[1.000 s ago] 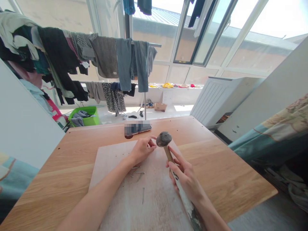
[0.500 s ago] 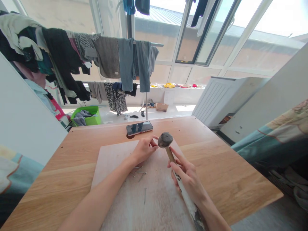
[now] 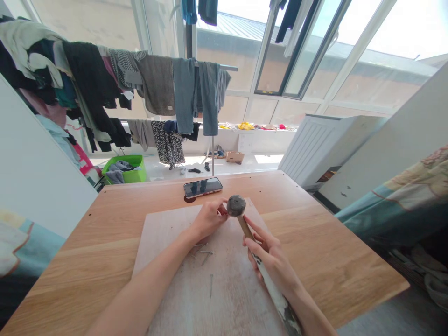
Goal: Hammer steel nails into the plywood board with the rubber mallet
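Observation:
My right hand (image 3: pixel 266 247) is wrapped round the pale, paint-worn handle of a hammer (image 3: pixel 237 206), whose dark rounded head is raised over the far part of a whitish wooden board (image 3: pixel 231 284). Close to the left of that head, my left hand (image 3: pixel 211 217) pinches near the board's surface; what sits between its fingertips is hidden by the fingers and the hammer head. Several loose nails (image 3: pixel 206 255) lie in a small pile by my left forearm. One more nail (image 3: pixel 211 284) lies alone, nearer to me. Small dark holes or nail heads dot the board's left part.
A phone (image 3: pixel 203 187) lies past the board on the wooden table (image 3: pixel 315 252). Beyond the table stand a drying rack with clothes (image 3: pixel 157 84), a green basket (image 3: pixel 135 169) and a white cabinet (image 3: pixel 311 149). A curtain (image 3: pixel 392 196) hangs at the right.
The hammer head has shifted slightly left and down, closer to my left fingertips. My left hand keeps its place and its pinch.

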{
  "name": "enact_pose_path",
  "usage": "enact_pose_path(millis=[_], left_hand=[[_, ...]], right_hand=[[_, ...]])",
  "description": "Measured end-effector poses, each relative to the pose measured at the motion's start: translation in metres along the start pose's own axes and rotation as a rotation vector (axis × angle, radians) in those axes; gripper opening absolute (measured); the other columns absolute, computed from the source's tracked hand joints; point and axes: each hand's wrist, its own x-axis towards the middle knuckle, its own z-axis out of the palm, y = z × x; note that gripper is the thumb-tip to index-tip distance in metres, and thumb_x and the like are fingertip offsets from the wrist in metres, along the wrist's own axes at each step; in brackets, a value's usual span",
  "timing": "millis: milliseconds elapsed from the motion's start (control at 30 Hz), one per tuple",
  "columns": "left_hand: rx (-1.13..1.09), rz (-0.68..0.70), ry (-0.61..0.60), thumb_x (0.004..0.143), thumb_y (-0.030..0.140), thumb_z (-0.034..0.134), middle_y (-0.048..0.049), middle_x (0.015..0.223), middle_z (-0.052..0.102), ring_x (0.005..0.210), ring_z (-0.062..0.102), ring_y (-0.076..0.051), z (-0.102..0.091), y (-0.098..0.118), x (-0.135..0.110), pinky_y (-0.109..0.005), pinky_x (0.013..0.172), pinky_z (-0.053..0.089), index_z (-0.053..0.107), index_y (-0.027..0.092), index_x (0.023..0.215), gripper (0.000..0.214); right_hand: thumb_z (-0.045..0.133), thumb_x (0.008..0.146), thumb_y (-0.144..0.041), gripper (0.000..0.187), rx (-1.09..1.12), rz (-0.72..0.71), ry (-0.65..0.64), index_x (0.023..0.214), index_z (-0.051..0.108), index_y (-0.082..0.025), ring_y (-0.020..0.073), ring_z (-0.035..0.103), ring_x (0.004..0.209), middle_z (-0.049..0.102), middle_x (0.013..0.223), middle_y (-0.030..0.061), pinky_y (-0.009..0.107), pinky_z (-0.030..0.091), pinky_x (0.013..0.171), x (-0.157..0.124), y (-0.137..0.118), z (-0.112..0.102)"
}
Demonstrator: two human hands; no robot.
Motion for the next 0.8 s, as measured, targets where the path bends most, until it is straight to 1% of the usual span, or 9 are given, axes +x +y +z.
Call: enact_pose_path(millis=[167,267,367,433,500,600,667,733,800], left_hand=[[0.003,-0.007,0.009,0.073,0.003,0.066,0.0029,0.072,0.073,0.064,0.064,-0.012,0.001,-0.001,0.001,-0.02,0.065,0.047,0.07,0.017,0.106,0.036],[0.002,-0.03,0.001,0.073,0.003,0.066,0.002,0.073,0.073,0.065,0.064,-0.012,-0.001,0.002,0.001,-0.021,0.066,0.048,0.07,0.016,0.107,0.037],[-0.026,-0.043,-0.02,0.077,0.009,0.067,0.0009,0.073,0.074,0.067,0.065,-0.013,-0.002,0.006,0.0,-0.023,0.069,0.049,0.069,0.016,0.107,0.031],[-0.046,-0.047,-0.029,0.078,0.011,0.067,0.0003,0.075,0.074,0.068,0.066,-0.014,-0.003,0.006,0.0,-0.024,0.071,0.049,0.068,0.016,0.108,0.03],[-0.055,-0.055,-0.033,0.078,0.012,0.068,-0.0002,0.076,0.075,0.07,0.067,-0.015,-0.003,0.006,0.0,-0.025,0.072,0.05,0.067,0.017,0.108,0.03],[-0.055,-0.07,-0.036,0.078,0.014,0.069,-0.0015,0.077,0.075,0.072,0.068,-0.016,-0.002,0.004,0.0,-0.026,0.072,0.05,0.068,0.017,0.107,0.028],[-0.055,-0.077,-0.036,0.078,0.015,0.07,-0.0022,0.078,0.075,0.073,0.069,-0.016,-0.002,0.003,0.0,-0.026,0.072,0.051,0.069,0.016,0.105,0.027],[-0.052,-0.082,-0.035,0.078,0.016,0.069,-0.0024,0.078,0.076,0.073,0.069,-0.017,-0.001,0.002,0.0,-0.026,0.073,0.05,0.07,0.016,0.103,0.025],[-0.057,-0.084,-0.041,0.078,0.015,0.068,-0.0025,0.078,0.076,0.072,0.069,-0.017,-0.001,0.001,0.0,-0.026,0.072,0.05,0.071,0.016,0.1,0.022]], right_hand=[[0.064,0.089,-0.053,0.061,-0.042,-0.004,-0.004,0.142,0.05,-0.028,0.0044,0.044,0.04,0.054,0.079,-0.0056,0.017,0.04,0.029,0.001,-0.001,0.003],[0.065,0.087,-0.056,0.063,-0.073,0.007,-0.008,0.14,0.046,-0.026,0.0048,0.042,0.038,0.053,0.074,-0.0071,0.017,0.038,0.027,-0.001,-0.008,0.006],[0.062,0.088,-0.056,0.063,-0.157,0.027,-0.052,0.136,0.044,-0.019,0.0056,0.037,0.034,0.05,0.059,-0.0108,0.017,0.037,0.028,-0.007,-0.017,0.002],[0.059,0.09,-0.055,0.058,-0.248,0.058,-0.092,0.13,0.045,-0.015,0.0067,0.037,0.034,0.045,0.049,-0.0131,0.017,0.037,0.031,-0.013,-0.02,-0.005],[0.054,0.092,-0.052,0.05,-0.329,0.103,-0.124,0.124,0.045,-0.015,0.0076,0.038,0.035,0.045,0.044,-0.0135,0.016,0.036,0.033,-0.019,-0.019,-0.012],[0.049,0.093,-0.047,0.036,-0.441,0.166,-0.156,0.113,0.046,-0.017,0.007,0.036,0.033,0.045,0.042,-0.0138,0.015,0.034,0.032,-0.025,-0.013,-0.021],[0.05,0.092,-0.047,0.031,-0.49,0.187,-0.149,0.107,0.046,-0.019,0.0063,0.035,0.032,0.042,0.044,-0.0148,0.014,0.031,0.029,-0.026,-0.011,-0.024],[0.051,0.091,-0.051,0.034,-0.488,0.187,-0.124,0.106,0.046,-0.021,0.0058,0.036,0.03,0.041,0.048,-0.015,0.014,0.029,0.027,-0.024,-0.013,-0.025],[0.048,0.091,-0.057,0.04,-0.455,0.145,-0.091,0.111,0.044,-0.022,0.0065,0.039,0.029,0.043,0.051,-0.0147,0.014,0.031,0.025,-0.019,-0.021,-0.024]])
